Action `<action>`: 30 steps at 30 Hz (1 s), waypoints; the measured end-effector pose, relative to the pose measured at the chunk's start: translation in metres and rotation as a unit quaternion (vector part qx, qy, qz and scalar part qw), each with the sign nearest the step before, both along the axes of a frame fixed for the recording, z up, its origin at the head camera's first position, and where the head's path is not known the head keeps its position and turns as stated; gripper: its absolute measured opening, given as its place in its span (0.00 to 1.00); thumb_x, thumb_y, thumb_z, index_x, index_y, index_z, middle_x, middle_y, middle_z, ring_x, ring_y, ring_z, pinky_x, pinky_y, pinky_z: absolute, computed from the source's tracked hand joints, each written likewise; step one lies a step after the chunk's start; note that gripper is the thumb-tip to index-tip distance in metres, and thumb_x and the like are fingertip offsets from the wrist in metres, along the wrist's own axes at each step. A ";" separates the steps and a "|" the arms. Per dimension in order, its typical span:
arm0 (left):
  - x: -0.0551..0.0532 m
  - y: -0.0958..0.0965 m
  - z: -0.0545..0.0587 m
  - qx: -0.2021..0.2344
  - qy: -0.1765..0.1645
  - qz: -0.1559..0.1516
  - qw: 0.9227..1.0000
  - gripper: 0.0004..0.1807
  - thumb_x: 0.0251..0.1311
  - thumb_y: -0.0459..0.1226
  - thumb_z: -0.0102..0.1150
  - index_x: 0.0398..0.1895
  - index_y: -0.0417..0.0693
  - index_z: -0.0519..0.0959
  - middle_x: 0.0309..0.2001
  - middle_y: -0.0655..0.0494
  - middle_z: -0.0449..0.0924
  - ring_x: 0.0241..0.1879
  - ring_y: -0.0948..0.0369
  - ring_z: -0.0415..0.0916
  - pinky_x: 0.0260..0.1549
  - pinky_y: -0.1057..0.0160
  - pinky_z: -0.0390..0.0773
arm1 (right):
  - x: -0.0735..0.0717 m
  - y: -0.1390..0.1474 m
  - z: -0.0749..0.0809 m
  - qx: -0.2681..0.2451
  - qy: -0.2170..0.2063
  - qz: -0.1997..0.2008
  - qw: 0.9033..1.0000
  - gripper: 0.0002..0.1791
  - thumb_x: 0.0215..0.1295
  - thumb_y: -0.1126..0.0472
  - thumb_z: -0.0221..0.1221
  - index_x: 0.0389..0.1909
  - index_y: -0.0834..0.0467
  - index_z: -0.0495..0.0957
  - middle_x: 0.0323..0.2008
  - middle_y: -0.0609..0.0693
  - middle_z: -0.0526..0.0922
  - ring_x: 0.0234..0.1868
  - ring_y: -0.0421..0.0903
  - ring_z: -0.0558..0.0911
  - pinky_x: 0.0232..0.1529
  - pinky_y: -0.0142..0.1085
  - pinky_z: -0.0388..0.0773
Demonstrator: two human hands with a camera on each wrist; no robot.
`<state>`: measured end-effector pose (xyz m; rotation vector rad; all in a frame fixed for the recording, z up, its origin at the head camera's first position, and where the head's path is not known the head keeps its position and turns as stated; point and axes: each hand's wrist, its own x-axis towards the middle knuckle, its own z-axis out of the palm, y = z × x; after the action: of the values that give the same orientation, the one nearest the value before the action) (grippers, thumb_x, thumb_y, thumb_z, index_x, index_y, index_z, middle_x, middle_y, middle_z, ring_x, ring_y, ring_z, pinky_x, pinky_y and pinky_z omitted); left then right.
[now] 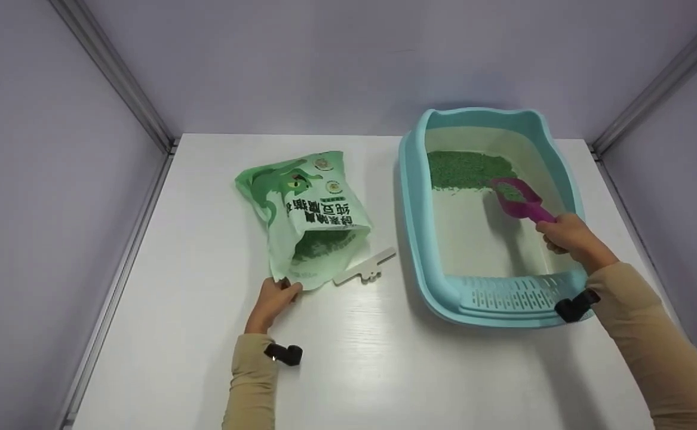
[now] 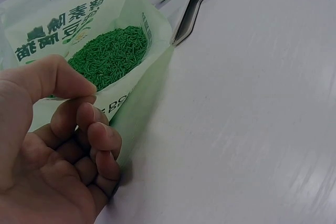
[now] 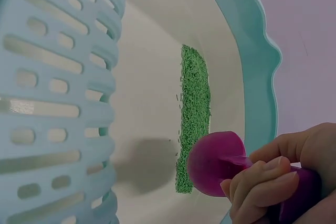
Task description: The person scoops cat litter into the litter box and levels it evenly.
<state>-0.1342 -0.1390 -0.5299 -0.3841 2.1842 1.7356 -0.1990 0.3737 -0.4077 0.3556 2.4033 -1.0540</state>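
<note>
My left hand [image 1: 273, 303] pinches the lower edge of an opened green bag [image 1: 324, 206] of cat litter between thumb and index finger. Green pellets [image 2: 113, 56] show inside the bag's mouth in the left wrist view. On the right, my right hand [image 1: 572, 237] grips the handle of a magenta scoop [image 1: 530, 209] held over a blue litter box [image 1: 413, 197]. Some green pellets lie in the scoop in the head view. A band of green litter [image 1: 464, 169] covers the far end of the box's floor; in the right wrist view the scoop overlaps one end of it.
A grey-white flat tool [image 1: 365, 266], seemingly a bag clip, lies between bag and box. The box's near end has a slotted step [image 1: 503, 295]. Pale walls [image 1: 300, 65] enclose the white table [image 1: 348, 358] at the back and sides.
</note>
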 end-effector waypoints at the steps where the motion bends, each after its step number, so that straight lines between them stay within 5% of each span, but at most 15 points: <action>1: 0.000 0.000 0.000 -0.002 -0.001 0.000 1.000 0.10 0.54 0.31 0.53 0.20 0.48 0.64 0.16 0.61 0.65 0.21 0.63 0.62 0.28 0.65 0.66 | -0.001 0.000 0.000 0.000 0.001 0.001 1.000 0.15 0.69 0.58 0.43 0.41 0.69 0.63 0.19 0.40 0.67 0.20 0.33 0.68 0.24 0.28 0.69; 5: -0.001 0.001 -0.001 -0.008 0.001 -0.005 1.000 0.09 0.54 0.32 0.53 0.22 0.48 0.64 0.17 0.61 0.65 0.22 0.63 0.62 0.28 0.64 0.66 | -0.006 0.002 -0.001 -0.001 0.002 -0.001 1.000 0.12 0.68 0.59 0.44 0.34 0.65 0.66 0.16 0.39 0.67 0.18 0.33 0.67 0.23 0.28 0.68; 14: -0.011 -0.005 -0.043 -0.013 -0.004 0.007 1.000 0.12 0.53 0.33 0.55 0.21 0.49 0.63 0.17 0.60 0.65 0.21 0.62 0.62 0.27 0.64 0.65 | -0.011 0.009 0.000 -0.022 -0.013 -0.036 0.999 0.13 0.68 0.57 0.45 0.24 0.55 0.69 0.15 0.38 0.68 0.18 0.33 0.68 0.23 0.29 0.69; 30: -0.012 -0.006 -0.046 -0.015 0.001 0.010 1.000 0.10 0.52 0.35 0.55 0.22 0.49 0.64 0.18 0.59 0.66 0.22 0.62 0.63 0.27 0.65 0.66 | -0.023 0.013 0.007 -0.050 -0.013 -0.073 0.996 0.08 0.63 0.65 0.45 0.24 0.59 0.64 0.12 0.39 0.65 0.15 0.33 0.64 0.21 0.29 0.65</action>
<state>-0.1465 -0.1449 -0.5760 -0.4132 2.2179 1.7157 -0.2219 0.3864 -0.4006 0.5129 2.3196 -1.2213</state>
